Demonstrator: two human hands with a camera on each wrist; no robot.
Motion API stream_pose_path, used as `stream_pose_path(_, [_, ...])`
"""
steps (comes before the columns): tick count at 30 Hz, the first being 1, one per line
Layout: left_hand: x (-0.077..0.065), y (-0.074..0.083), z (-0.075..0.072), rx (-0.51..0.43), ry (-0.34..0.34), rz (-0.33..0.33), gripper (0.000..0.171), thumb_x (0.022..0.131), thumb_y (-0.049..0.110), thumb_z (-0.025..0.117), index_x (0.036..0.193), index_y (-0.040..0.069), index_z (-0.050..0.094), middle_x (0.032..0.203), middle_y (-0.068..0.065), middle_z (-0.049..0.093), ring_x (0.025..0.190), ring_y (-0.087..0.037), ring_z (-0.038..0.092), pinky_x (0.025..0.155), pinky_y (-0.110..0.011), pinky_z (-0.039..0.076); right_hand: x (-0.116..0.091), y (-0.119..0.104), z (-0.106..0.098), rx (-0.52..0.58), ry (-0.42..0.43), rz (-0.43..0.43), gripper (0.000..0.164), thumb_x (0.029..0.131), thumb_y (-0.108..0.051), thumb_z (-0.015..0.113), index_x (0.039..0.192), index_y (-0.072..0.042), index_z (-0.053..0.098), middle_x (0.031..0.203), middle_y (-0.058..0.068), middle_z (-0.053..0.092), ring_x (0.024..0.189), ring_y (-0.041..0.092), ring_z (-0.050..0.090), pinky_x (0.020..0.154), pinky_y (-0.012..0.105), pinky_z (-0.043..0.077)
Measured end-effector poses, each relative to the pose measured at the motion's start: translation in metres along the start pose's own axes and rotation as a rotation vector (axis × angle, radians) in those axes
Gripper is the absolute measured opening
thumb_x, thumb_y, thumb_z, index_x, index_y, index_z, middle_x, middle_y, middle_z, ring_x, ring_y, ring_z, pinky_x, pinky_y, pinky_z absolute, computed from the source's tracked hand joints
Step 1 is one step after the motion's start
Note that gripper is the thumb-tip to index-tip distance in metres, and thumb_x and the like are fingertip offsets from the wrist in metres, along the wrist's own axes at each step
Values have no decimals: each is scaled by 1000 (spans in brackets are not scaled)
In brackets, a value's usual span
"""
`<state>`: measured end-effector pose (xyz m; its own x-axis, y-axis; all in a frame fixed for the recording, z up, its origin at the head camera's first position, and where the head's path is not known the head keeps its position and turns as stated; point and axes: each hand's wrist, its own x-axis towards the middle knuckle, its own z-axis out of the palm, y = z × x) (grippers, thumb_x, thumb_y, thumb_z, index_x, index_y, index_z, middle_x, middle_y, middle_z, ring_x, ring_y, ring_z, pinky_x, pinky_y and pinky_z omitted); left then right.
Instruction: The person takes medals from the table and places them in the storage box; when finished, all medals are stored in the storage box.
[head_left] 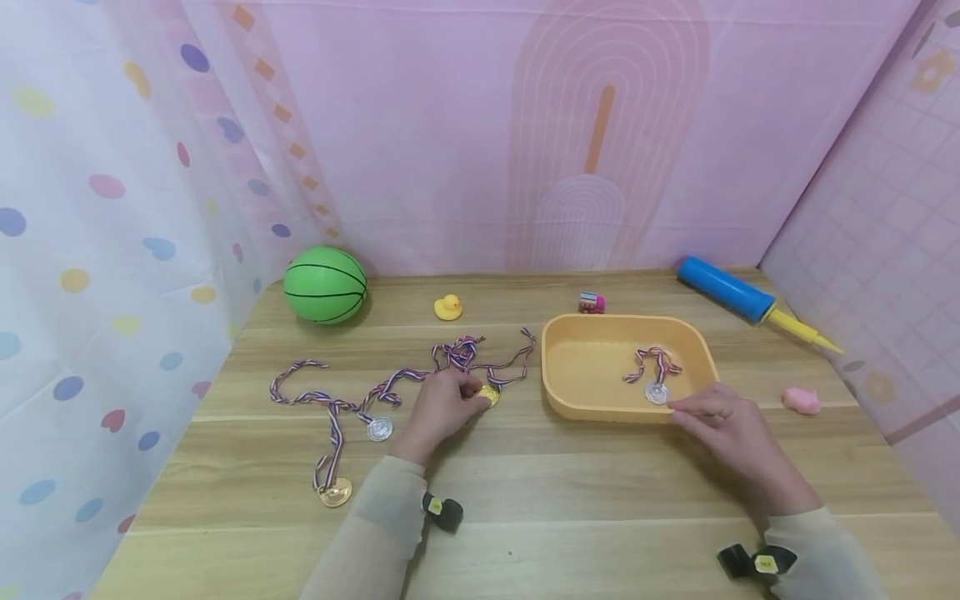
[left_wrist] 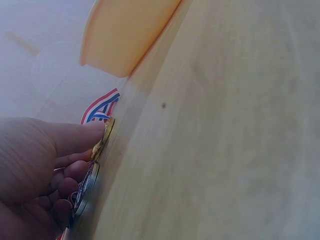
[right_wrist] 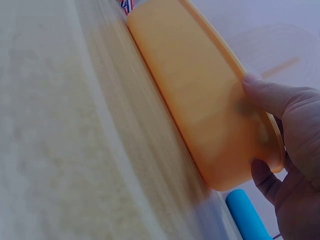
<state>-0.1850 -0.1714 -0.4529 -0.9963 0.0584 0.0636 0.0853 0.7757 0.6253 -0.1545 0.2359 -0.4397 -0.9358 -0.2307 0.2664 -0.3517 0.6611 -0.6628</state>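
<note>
My left hand (head_left: 444,407) is at a gold medal (head_left: 490,395) on the wooden table, thumb and curled fingers pinching its edge. In the left wrist view, a silver medal (left_wrist: 86,190) shows just beyond the lower fingers. That silver medal lies left of the hand in the head view, and a bronze-gold medal (head_left: 335,492) lies nearer the front. Striped red, white and blue ribbons (head_left: 457,354) tangle around and behind the hand. With thumb and fingers, my right hand (head_left: 729,427) grips the front right rim of an orange tub (head_left: 585,408). Inside the tub is another silver medal (head_left: 656,392) with its ribbon.
A green ball (head_left: 325,286), a yellow rubber duck (head_left: 448,307) and a small pink toy vehicle (head_left: 591,302) stand along the back. Toward the right are a blue and yellow pump (head_left: 727,290) and a pink lump-like toy (head_left: 801,400). Patterned curtains border the table.
</note>
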Motion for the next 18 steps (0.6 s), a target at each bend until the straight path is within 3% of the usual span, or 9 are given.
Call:
stream_pose_path(13, [0, -1, 0, 20, -24, -17, 28, 73, 23, 83, 96, 9, 74, 84, 2, 63, 78, -15, 54, 73, -33, 47, -1, 1, 1, 13, 9, -17, 12, 86, -20, 73, 97, -22, 77, 85, -8, 63, 81, 9, 53, 73, 20, 42])
stream_pose_path(18, [0, 0, -2, 80, -24, 16, 25, 71, 25, 83, 78, 9, 66, 70, 0, 55, 67, -18, 49, 64, -33, 43, -1, 2, 1, 13, 15, -21, 11, 86, -20, 73, 97, -22, 77, 85, -9, 64, 81, 9, 52, 72, 20, 41])
